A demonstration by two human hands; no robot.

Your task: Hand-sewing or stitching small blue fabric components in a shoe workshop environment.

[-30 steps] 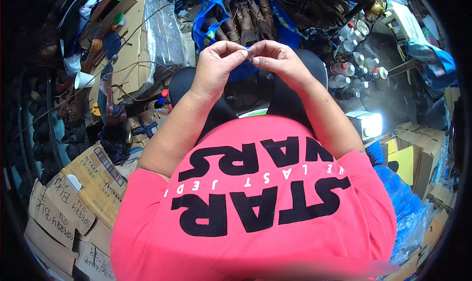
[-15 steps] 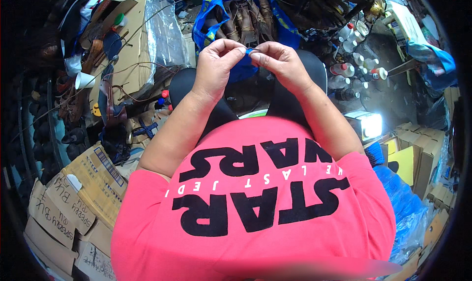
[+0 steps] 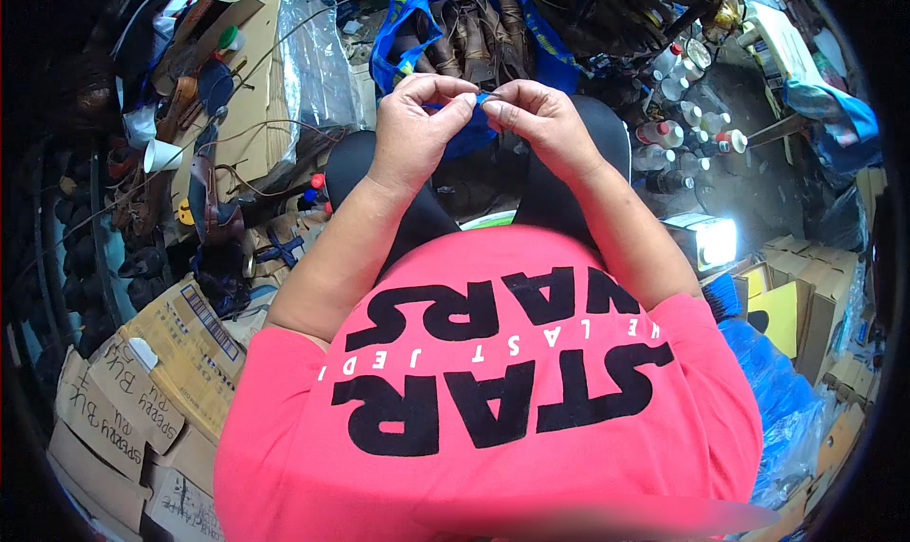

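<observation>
Both hands meet above my lap, in front of a blue bag [image 3: 559,63] that holds brown leather shoes [image 3: 474,45]. My left hand [image 3: 412,130] is closed in a pinch, thumb against forefinger; whatever it grips is too small to make out. Just to its right, my right hand [image 3: 548,125] pinches a thin dark piece [image 3: 491,95] between thumb and fingertip. That piece is tiny, and its exact kind cannot be told. The two sets of fingertips almost touch.
On the right stand several plastic bottles [image 3: 664,135] and a bright lamp [image 3: 713,243]. Flattened cardboard [image 3: 251,97] and a white cup [image 3: 163,155] lie to the left. Cardboard boxes [image 3: 123,400] fill the lower left; blue plastic [image 3: 777,390] and a blue brush [image 3: 723,296] are at lower right.
My left hand has shifted very slightly, and the thumb sits a little further from the right fingertips. Little else differs.
</observation>
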